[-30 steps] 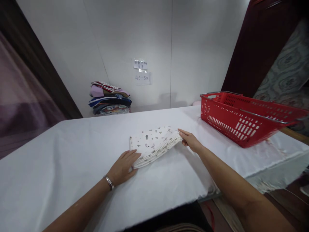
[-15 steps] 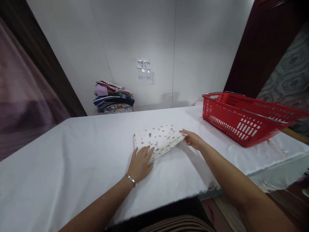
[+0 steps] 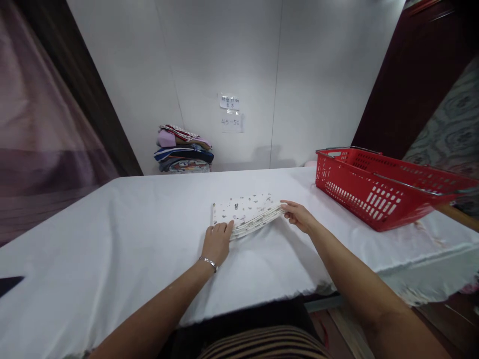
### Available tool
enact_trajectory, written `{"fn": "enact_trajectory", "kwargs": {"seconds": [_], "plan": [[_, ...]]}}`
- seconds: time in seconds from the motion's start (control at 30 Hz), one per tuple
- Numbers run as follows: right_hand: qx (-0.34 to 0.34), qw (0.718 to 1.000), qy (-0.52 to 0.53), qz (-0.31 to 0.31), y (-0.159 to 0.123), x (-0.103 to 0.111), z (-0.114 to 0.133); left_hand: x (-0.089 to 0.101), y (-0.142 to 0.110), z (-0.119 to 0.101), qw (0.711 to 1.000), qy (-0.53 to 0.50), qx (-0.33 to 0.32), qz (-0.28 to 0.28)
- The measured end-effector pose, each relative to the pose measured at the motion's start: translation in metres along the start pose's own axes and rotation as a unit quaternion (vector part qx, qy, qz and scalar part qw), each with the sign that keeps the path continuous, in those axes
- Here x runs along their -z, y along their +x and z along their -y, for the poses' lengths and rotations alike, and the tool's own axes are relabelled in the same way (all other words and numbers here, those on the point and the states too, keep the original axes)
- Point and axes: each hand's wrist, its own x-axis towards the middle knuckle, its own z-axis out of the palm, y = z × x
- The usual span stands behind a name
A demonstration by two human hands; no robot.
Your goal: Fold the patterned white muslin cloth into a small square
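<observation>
A folded white cloth (image 3: 249, 209) with a small scattered print lies in several layers on the white-covered table (image 3: 157, 234). My right hand (image 3: 297, 215) pinches its right near corner, thumb and fingers on either side, and holds that end lifted off the surface. At the left near corner, my left hand (image 3: 217, 242) is closed on the cloth's edge, its fingers bent over it and the thumb side against the layers. A silver bracelet (image 3: 208, 263) circles the left wrist. The stacked fold edges face me between both hands.
A red plastic basket (image 3: 359, 187) with metal handles stands at the right. By the back wall sits a pile of folded fabrics (image 3: 184, 152), left of two paper signs (image 3: 231, 114). A dark object's corner (image 3: 10, 284) shows at the left edge.
My left hand has gone from lying spread on the cloth to gripping its left near corner. The right hand keeps its pinch. The view has shifted slightly left.
</observation>
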Motion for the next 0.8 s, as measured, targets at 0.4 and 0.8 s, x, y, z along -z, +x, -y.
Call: {"fn": "enact_trajectory", "kwargs": {"seconds": [0.4, 0.8], "plan": [[0.151, 0.983, -0.104, -0.031, -0.026, -0.015, 0.018, 0.084, 0.041, 0.03, 0.982, -0.116, 0.036, -0.144], [0.282, 0.95, -0.116, -0.073, -0.078, -0.003, 0.099, 0.181, 0.045, 0.039, 0.858, -0.485, 0.11, -0.13]]}}
